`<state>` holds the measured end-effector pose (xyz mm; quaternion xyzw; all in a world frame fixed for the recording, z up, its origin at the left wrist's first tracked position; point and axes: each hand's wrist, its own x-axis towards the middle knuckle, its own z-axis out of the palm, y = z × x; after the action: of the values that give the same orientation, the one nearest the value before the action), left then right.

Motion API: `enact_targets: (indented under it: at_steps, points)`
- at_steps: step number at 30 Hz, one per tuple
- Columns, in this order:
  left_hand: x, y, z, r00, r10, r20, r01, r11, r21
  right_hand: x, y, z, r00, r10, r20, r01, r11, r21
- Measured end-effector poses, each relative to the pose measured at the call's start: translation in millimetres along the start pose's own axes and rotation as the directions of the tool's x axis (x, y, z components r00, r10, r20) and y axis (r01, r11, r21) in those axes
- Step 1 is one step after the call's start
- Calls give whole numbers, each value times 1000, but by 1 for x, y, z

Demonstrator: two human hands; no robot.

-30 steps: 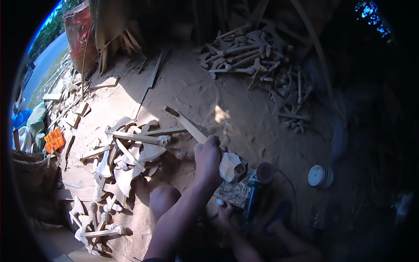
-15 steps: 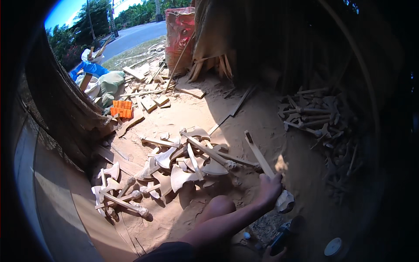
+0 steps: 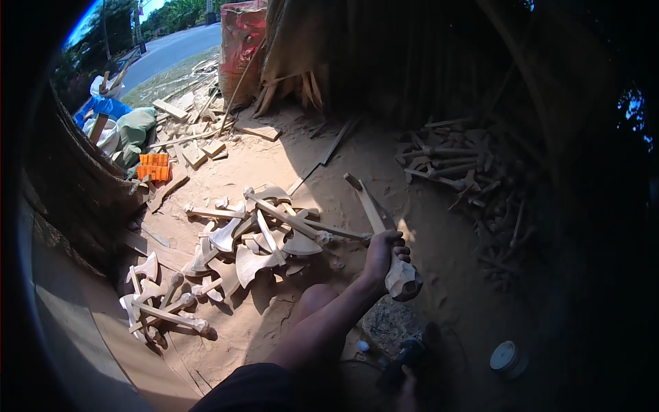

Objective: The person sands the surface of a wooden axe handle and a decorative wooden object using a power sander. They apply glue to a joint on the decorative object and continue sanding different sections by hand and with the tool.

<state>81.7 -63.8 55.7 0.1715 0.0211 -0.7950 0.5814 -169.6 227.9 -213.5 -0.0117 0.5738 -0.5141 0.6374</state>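
Observation:
My left hand [image 3: 386, 259] is wrapped round the shaft of a carved wooden axe [image 3: 403, 280], lifted over the sandy ground. Its faceted knob points toward me, and the shaft slants away up and left; the blade is hard to make out. Lower down in shadow, my right hand [image 3: 408, 390] is closed on a dark power tool, seemingly an angle grinder [image 3: 405, 358]. Much of that hand is lost in the dark. To the left of the held piece lies a sunlit heap of pale wooden axes [image 3: 254, 268] with similar knobs.
A smaller group of wooden axes [image 3: 165, 312] lies at the near left. More carved pieces [image 3: 453, 161] are piled in shade on the right. A round white-topped tub [image 3: 504, 356] stands at lower right. Offcuts, sacks [image 3: 135, 130] and an orange block [image 3: 154, 167] lie at far left.
The view has swung right, so the scene sits further left. My left hand has turned the axe slightly, its knob facing me more. My right hand stays low with the tool.

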Motion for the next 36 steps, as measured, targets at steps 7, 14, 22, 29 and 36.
enact_targets:
  at_steps: [7,14,22,29,36]
  points:
    - [9,-49,2,999,-36,4,35,989,146,73,-32,-24,987,59,152,-47,996,-78]
    - [-15,-71,17,964,228,-139,-140,874,464,-75,-117,-6,807,-532,255,559,828,-40]
    - [-9,-109,17,928,316,-197,-185,851,492,-183,-221,40,655,-729,199,746,666,-15]
    - [-18,-157,12,917,365,-162,-195,763,617,-181,-203,31,649,-754,108,751,611,-248]
    - [-16,-184,6,894,435,-108,-231,654,720,-184,-189,37,620,-752,224,784,576,-234]
